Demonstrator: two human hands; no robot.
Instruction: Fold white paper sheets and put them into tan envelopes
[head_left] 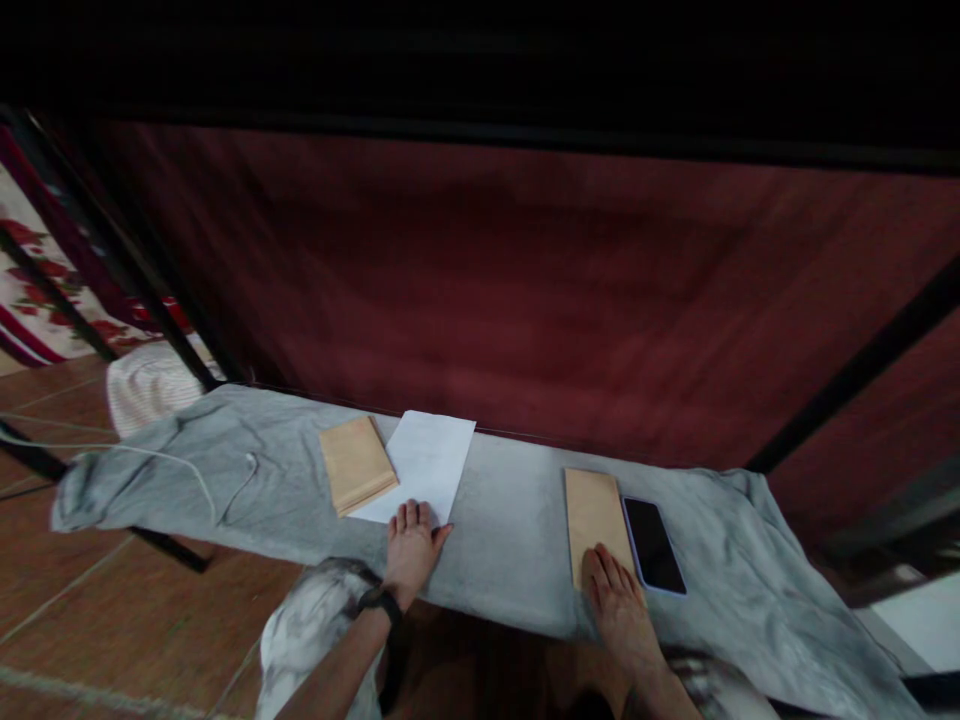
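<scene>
My left hand lies palm down with its fingertips on the lower edge of a white sheet of paper, thumb out to the side. Left of the sheet, and partly over it, is a small stack of folded brown paper. My right hand rests on the lower end of a flat brown paper piece, possibly an envelope or bag; its fingers are laid out flat and the thumb is hard to make out. Close by on the right, a dark-screened phone lies face up.
Everything lies on a grey cloth over a low, long surface. A white cable runs across its left end. Behind hangs a dark red curtain between black metal posts. Striped fabric sits at the left, above brown floor tiles.
</scene>
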